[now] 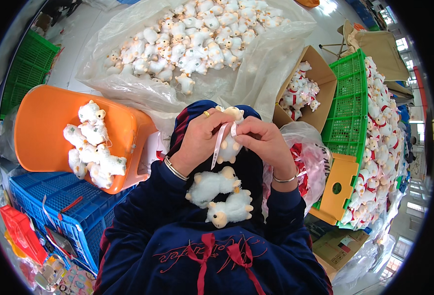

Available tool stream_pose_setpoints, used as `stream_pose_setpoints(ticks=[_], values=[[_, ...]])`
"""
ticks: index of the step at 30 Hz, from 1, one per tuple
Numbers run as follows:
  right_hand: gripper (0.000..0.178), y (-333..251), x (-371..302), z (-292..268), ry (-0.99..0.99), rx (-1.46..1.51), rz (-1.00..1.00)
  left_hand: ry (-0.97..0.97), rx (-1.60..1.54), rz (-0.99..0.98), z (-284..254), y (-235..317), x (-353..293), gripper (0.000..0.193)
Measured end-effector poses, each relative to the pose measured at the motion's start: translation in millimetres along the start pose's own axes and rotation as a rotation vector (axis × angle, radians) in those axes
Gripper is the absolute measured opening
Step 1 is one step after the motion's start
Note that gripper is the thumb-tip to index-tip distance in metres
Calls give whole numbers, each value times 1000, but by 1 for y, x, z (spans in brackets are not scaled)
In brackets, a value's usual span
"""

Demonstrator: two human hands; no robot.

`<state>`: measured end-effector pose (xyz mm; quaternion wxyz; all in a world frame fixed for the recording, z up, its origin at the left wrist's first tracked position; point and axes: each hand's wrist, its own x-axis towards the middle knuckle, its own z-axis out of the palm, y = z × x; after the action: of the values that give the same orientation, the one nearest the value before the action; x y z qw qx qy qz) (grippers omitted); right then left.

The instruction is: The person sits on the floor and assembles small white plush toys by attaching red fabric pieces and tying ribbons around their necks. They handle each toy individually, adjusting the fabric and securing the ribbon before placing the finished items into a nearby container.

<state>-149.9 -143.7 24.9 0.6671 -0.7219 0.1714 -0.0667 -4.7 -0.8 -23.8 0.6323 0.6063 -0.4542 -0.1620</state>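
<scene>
A small white plush sheep stands upright between my knees, its head partly covered by my fingers. My left hand is closed at its neck, pinching a pale pink ribbon whose loose end hangs down the toy's side. From the other side my right hand pinches the ribbon near the neck, thumb against fingertips. Whether my fingers also grip the plush itself is hidden. In my lap lie two more plush sheep, one just below the hands and another nearer my body.
An orange chair at left carries several plush sheep, beside a blue crate. Ahead, a plastic sheet holds a large heap. On the right are a cardboard box, a green crate full of ribboned toys, and a bag of red ribbons.
</scene>
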Motion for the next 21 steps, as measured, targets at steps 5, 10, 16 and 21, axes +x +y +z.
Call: stream_pose_setpoints(ticks=[5, 10, 16, 21], values=[[14, -7, 12, 8, 169, -361, -21, 13, 8, -5, 2, 0, -2, 18], [10, -14, 22, 18, 176, -695, -124, 12, 37, 10, -2, 4, -6, 19], [10, 2, 22, 17, 170, -768, -379, -22, 11, 170, 0, -1, -3, 16], [12, -19, 20, -16, -119, -283, 148, -43, 55, 127, -3, 4, -6, 13]])
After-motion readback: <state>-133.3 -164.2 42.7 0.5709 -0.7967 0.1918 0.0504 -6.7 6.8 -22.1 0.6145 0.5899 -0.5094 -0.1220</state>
